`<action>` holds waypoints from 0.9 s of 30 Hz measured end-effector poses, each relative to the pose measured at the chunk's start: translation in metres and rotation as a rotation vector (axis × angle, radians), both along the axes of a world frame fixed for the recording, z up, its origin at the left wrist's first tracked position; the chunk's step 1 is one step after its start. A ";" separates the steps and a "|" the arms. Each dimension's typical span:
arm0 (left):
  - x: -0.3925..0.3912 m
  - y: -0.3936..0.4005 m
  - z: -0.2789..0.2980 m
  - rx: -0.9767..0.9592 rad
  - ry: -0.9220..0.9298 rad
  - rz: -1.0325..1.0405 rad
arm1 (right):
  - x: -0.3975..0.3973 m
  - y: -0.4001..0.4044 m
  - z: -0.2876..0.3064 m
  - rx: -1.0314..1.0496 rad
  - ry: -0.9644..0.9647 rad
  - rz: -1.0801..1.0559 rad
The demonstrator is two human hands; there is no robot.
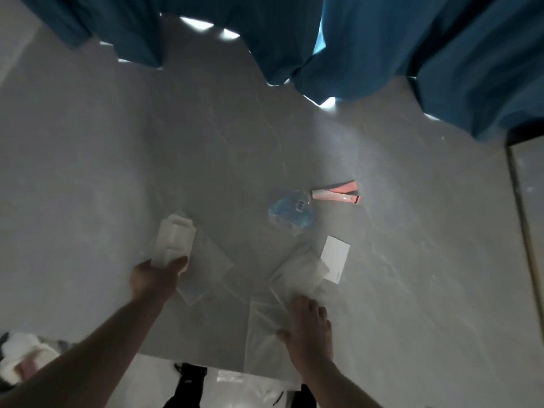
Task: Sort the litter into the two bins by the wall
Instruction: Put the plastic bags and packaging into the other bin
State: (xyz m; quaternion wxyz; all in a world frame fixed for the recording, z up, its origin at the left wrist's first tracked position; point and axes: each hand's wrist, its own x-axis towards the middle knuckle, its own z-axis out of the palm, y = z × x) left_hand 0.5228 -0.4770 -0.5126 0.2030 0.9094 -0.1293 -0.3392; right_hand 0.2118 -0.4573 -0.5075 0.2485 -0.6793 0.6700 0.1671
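Hands low — left grips tray, right flat on bag.

No text can be read anywhere in this view. The blue packet on the floor carries a small white label with dark bars like a barcode, too blurred to make out. The white card has a faint mark near one edge, also unreadable. The pink tube shows no legible print.
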 end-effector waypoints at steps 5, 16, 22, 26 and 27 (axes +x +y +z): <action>-0.042 0.012 0.019 0.013 -0.012 0.121 | -0.073 -0.033 0.004 0.013 0.056 0.003; -0.146 -0.005 0.112 -0.322 -0.178 -0.456 | -0.217 -0.100 0.066 -0.178 -0.267 -0.351; -0.146 -0.063 0.122 -0.325 -0.113 -0.779 | -0.249 -0.094 0.064 -0.148 -0.144 -0.310; -0.152 -0.102 0.110 -0.242 0.134 -0.758 | -0.255 -0.093 0.073 -0.151 -0.109 -0.369; -0.154 -0.108 0.106 -0.232 0.163 -0.791 | -0.252 -0.096 0.077 -0.162 -0.145 -0.374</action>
